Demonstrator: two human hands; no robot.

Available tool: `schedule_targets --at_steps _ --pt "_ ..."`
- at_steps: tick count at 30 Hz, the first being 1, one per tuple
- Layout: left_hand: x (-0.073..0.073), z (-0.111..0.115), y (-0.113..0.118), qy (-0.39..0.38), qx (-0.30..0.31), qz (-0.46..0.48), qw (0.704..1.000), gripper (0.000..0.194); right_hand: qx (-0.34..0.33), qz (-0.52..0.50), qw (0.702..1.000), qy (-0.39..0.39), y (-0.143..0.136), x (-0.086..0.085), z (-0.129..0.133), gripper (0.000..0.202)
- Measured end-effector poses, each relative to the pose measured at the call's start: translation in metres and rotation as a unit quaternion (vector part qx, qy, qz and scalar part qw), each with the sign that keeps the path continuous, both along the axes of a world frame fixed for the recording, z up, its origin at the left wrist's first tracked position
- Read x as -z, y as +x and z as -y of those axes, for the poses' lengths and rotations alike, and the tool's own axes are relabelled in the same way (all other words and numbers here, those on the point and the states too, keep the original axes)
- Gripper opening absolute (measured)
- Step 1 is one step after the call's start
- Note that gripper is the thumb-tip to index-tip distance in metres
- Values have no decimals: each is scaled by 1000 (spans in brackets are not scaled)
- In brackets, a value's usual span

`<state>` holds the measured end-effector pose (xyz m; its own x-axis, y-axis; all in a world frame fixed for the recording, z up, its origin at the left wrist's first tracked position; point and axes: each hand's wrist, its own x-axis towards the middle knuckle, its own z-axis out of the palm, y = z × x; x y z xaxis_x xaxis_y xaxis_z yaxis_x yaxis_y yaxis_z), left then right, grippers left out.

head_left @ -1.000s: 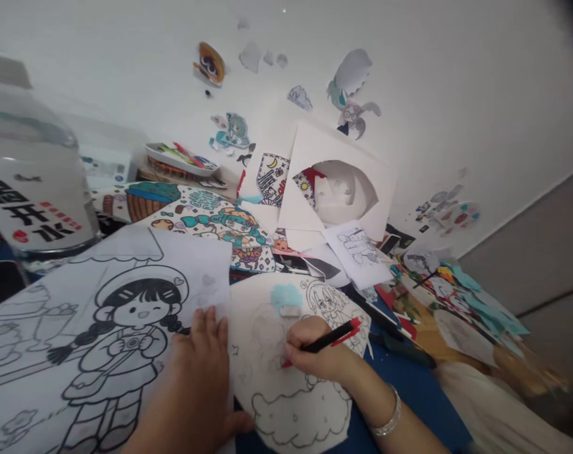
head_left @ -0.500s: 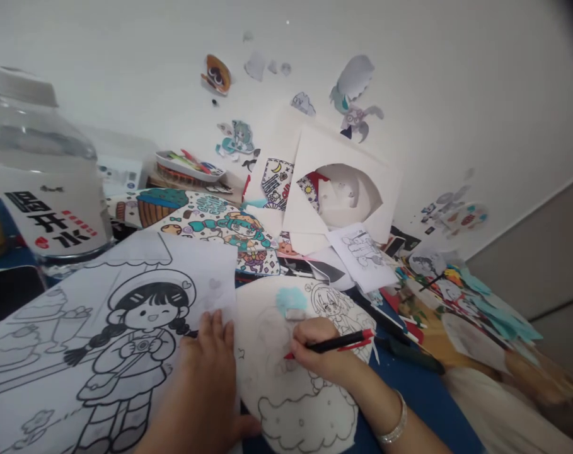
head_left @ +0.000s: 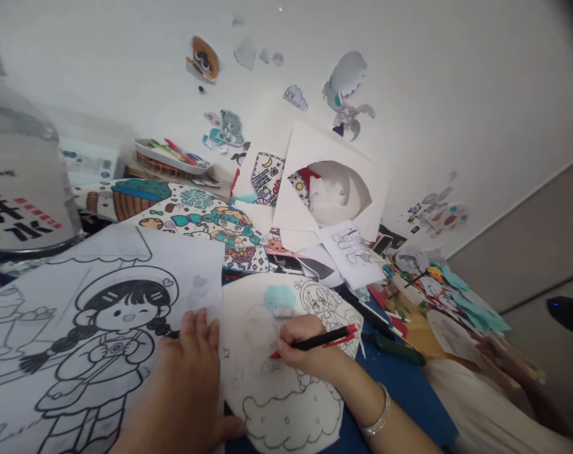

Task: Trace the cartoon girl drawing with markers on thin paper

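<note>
1. White wall (head_left: 432, 75) bears paper cutouts (head_left: 203, 60).
2. Right hand (head_left: 305, 347) pinches a pen (head_left: 324, 338) over the near rounded drawing (head_left: 293, 410).
3. Left hand (head_left: 182, 375), thumb spread, lies on the girl picture (head_left: 111, 353), left.

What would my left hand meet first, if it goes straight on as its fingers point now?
Your left hand would likely slide over the line-art sheet beneath it and first meet the coloured drawing past its far edge, though depth there is unclear.
</note>
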<state>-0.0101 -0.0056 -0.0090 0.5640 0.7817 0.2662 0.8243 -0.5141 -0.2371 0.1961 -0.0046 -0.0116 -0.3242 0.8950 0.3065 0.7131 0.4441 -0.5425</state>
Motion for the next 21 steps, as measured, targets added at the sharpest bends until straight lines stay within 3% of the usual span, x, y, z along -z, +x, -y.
schedule_targets --at_steps 11,21 --pt "2 -1 1 25 4 -33 999 99 -4 0 1000 -13 1 1 0 31" --pt "-1 0 2 -8 2 1 1000 97 8 -26 999 -32 -3 -5 2 33"
